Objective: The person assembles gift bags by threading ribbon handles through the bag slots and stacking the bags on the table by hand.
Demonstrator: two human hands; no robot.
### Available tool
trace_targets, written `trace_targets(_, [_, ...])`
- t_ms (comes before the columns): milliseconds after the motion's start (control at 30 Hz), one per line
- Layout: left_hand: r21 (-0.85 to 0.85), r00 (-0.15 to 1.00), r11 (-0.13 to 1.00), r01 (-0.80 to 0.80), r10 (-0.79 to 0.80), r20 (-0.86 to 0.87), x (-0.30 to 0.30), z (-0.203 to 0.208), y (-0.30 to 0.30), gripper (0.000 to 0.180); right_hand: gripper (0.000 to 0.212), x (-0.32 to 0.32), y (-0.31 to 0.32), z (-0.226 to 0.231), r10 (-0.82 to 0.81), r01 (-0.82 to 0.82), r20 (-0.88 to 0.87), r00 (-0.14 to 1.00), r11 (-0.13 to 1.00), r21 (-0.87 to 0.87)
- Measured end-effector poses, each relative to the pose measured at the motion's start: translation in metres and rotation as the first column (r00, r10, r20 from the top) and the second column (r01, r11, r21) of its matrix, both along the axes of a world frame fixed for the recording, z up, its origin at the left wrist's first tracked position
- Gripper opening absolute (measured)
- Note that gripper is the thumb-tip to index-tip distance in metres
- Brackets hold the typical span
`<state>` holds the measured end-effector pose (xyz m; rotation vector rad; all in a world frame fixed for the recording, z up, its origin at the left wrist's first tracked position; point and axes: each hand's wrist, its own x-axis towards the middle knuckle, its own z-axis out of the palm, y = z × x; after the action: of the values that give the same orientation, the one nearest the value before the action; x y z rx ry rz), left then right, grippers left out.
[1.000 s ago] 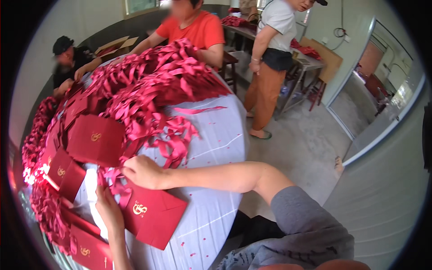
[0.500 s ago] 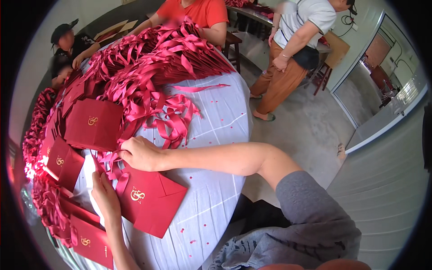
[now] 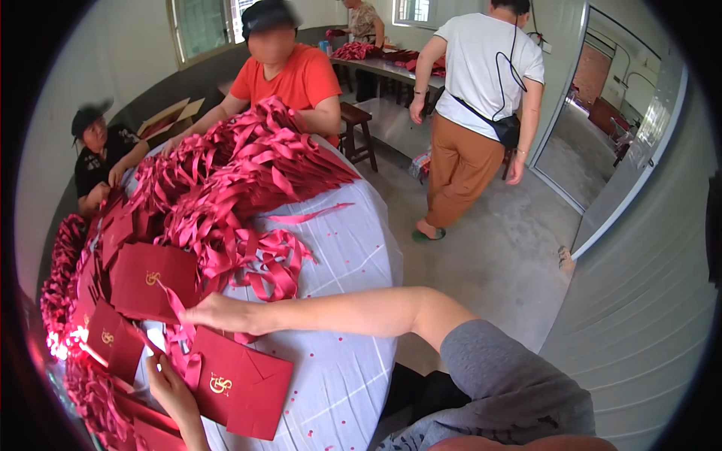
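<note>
A dark red paper bag (image 3: pixel 252 387) with a gold emblem lies flat on the cloth-covered table. My right hand (image 3: pixel 226 313) reaches across above its far edge, fingers closed on a pinkish-red ribbon (image 3: pixel 171 301) whose tip sticks up past them. To the left of the bag, my left hand (image 3: pixel 173 391) is closed too, pinching a ribbon strip (image 3: pixel 150 342) between thumb and finger. More ribbon (image 3: pixel 193 368) loops down onto the bag's left side; which strands belong to it I cannot tell. Just beyond my right hand sits a stack of red bags (image 3: pixel 139 282).
A large heap of ribboned red bags (image 3: pixel 256 161) covers the table's far part. More bags (image 3: pixel 113 342) lie at left, beside a bright light. Two people (image 3: pixel 289 79) (image 3: pixel 105 150) sit across the table; another person (image 3: pixel 481 98) stands on the floor at right, near a stool (image 3: pixel 357 135).
My view has tilted up, so the table sits lower in the picture. A ribbon tip now shows beyond my right fingers. The person in white has turned their back and straightened up.
</note>
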<state>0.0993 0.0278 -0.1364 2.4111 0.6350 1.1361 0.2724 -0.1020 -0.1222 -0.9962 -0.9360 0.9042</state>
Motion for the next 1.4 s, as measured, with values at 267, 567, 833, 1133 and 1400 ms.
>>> trace_targets(267, [-0.125,0.996,0.992,-0.008,0.019,0.084,-0.018,0.005,0.018,0.017,0.024,-0.007,0.003,0.003,0.013,-0.043,0.375,0.927,0.996,0.073])
trace_targets(567, [-0.167,0.972,0.959,0.229,-0.214,0.102,-0.007,0.093,-0.078,0.033,0.021,-0.01,-0.023,0.036,-0.541,0.439,0.331,0.774,0.834,0.335])
trace_targets(833, [-0.409,0.877,0.778,0.477,-0.39,0.281,-0.01,0.085,-0.094,0.049,0.035,-0.037,-0.044,0.057,0.006,-0.121,0.365,0.931,0.949,0.291])
trace_targets(1133, [-0.971,0.97,0.065,0.229,-0.097,0.223,-0.001,0.056,-0.06,0.019,0.048,0.026,-0.01,0.023,-0.282,0.244,0.285,0.916,0.956,0.16])
trace_targets(1400, [-0.868,0.895,-0.22,0.446,0.098,0.435,0.0,0.026,-0.043,0.018,0.04,0.037,-0.021,0.038,-0.285,0.528,0.776,0.563,0.846,-0.072])
